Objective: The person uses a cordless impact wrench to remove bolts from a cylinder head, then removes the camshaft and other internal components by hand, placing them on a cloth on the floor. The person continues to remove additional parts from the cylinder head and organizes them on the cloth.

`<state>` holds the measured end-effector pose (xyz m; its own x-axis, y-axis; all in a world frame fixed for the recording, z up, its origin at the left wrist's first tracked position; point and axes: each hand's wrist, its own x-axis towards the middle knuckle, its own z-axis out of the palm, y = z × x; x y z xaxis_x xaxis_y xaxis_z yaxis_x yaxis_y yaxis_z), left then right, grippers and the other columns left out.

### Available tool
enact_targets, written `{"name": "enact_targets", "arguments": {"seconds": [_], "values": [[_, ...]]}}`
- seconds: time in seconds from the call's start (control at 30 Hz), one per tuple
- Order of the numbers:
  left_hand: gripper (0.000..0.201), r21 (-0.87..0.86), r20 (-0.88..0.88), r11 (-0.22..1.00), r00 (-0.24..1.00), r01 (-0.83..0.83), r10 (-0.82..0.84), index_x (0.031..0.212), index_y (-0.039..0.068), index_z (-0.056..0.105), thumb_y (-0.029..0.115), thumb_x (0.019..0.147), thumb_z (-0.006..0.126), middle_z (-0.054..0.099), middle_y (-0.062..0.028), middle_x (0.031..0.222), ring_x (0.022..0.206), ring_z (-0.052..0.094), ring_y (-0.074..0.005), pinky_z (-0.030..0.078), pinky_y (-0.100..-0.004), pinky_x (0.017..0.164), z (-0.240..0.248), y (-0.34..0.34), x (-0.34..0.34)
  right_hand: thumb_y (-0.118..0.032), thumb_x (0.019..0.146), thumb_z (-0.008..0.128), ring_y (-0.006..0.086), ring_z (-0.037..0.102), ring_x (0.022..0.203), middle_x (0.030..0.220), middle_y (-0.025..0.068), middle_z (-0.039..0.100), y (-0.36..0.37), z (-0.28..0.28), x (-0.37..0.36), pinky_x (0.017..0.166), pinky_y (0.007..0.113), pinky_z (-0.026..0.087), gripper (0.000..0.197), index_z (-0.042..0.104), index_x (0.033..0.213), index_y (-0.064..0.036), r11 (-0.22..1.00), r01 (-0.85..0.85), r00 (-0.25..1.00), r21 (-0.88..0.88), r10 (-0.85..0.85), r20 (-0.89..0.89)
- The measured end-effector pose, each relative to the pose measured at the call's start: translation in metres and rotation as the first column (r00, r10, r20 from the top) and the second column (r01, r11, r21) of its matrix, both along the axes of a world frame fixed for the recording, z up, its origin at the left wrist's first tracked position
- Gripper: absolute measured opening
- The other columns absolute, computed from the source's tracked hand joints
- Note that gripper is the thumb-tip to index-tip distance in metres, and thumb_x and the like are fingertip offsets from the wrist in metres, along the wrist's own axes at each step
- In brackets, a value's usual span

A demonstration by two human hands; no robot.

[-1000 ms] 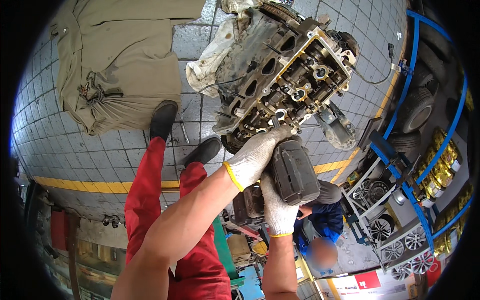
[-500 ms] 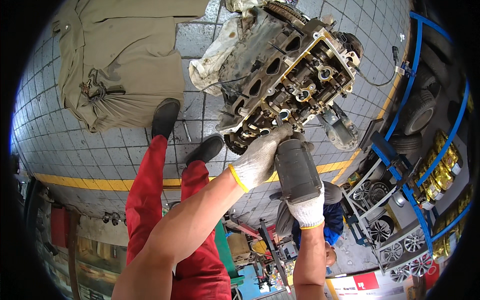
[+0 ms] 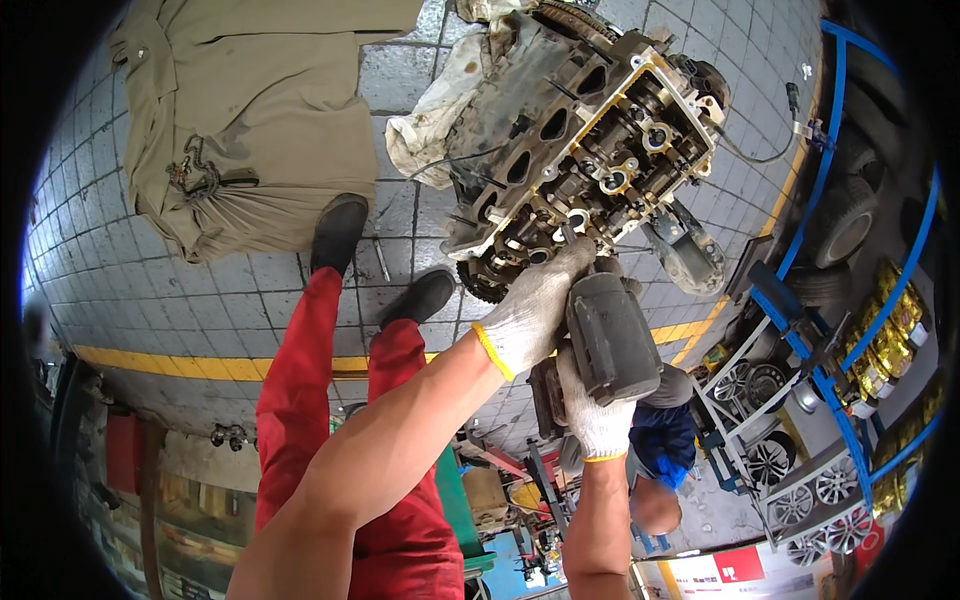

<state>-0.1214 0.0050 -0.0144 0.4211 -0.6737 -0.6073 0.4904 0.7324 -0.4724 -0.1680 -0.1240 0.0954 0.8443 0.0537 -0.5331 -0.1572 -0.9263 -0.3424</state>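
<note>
A dark grey cordless impact wrench (image 3: 612, 335) is held over the near end of an engine (image 3: 640, 140), whose top is uncovered so the camshaft parts show. My right hand (image 3: 598, 415), in a white knitted glove, wraps round its handle behind the body. A dark block like a battery (image 3: 547, 398) sticks out left of that hand. My left hand (image 3: 535, 305), gloved with a yellow cuff, is closed about the wrench's front end, fingertips close to the engine's near edge. The wrench body and the glove hide the tip and whatever it touches.
A khaki cloth garment (image 3: 270, 130) lies on the tiled floor at left, with a chain (image 3: 195, 175) on it. A thin metal rod (image 3: 383, 262) lies between two dark shoes (image 3: 340, 235). A person in blue (image 3: 660, 440) crouches beyond my right hand. Tyres (image 3: 845, 225) stand in a blue rack at right.
The wrench has shifted a little right and turned, so the block below its handle now shows left of my right hand. Both hands keep their hold. The whole view has slid slightly.
</note>
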Motion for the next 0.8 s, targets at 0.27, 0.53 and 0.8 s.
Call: {"name": "enact_targets", "arguments": {"seconds": [0.27, 0.53, 0.8], "values": [[0.038, -0.001, 0.012, 0.998, 0.998, 0.062, -0.062, 0.116, 0.008, 0.072, 0.043, 0.122, 0.058, 0.083, -0.0178, 0.111, 0.101, 0.082, -0.0286, 0.069, -0.0467, 0.089, 0.022, 0.004, -0.010, -0.014, 0.099, 0.086, 0.0297, 0.080, 0.113, 0.126, 0.0127, 0.084, 0.006, 0.016, -0.027, 0.100, 0.045, 0.061, 0.034, 0.080, 0.130, -0.0033, 0.983, 0.183, 0.983, 0.010, -0.183, 0.022], [0.031, 0.011, -0.101, 1.000, 0.995, 0.019, -0.018, 0.115, 0.008, 0.074, 0.037, 0.119, 0.067, 0.081, -0.0086, 0.111, 0.114, 0.081, -0.0305, 0.068, -0.0457, 0.095, 0.010, 0.034, -0.062, -0.011, 0.097, 0.085, 0.0317, 0.080, 0.111, 0.123, 0.0136, 0.083, 0.033, 0.000, -0.062, 0.097, 0.047, 0.063, 0.035, 0.079, 0.131, -0.0032, 0.994, 0.032, 0.999, 0.104, -0.032, -0.001], [0.034, 0.074, -0.089, 0.997, 0.996, 0.015, -0.009, 0.123, 0.004, 0.074, 0.036, 0.119, 0.065, 0.082, -0.0147, 0.117, 0.116, 0.081, -0.0341, 0.066, -0.0484, 0.102, -0.020, 0.033, -0.072, -0.013, 0.099, 0.085, 0.0344, 0.079, 0.118, 0.130, 0.0158, 0.082, 0.041, -0.025, -0.078, 0.103, 0.047, 0.062, 0.042, 0.075, 0.138, -0.0032, 0.983, 0.153, 0.986, 0.106, -0.146, -0.074]]}}
